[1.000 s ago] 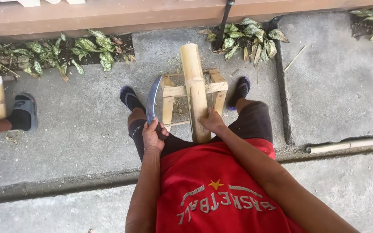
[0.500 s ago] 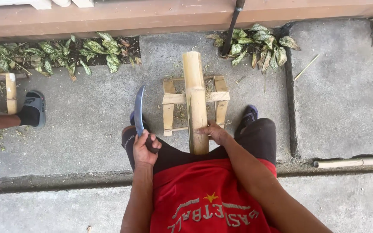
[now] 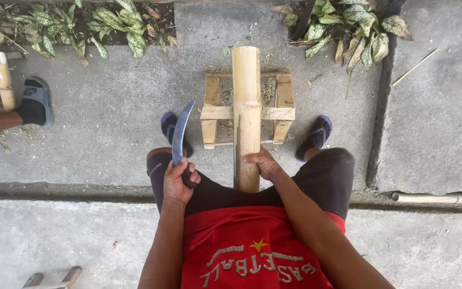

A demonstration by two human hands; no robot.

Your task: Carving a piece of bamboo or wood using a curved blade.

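the dark handle of a curved blue-grey blade (image 3: 180, 132) is being gripped by the closed left hand (image 3: 179, 181), tip up. a thick, stiff pale bamboo pole (image 3: 247, 115) is being steadied by the right hand (image 3: 261, 163) on a small wooden frame (image 3: 216, 113) over concrete; it is judged rigid, smooth, best held low.

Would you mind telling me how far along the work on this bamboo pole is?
Done: the bamboo pole lies across the small wooden stand, with shavings scattered around it. In hand: the right hand steadies the pole; the left hand holds the curved knife raised, clear of it. Left: the pole looks whole, with no visible split.
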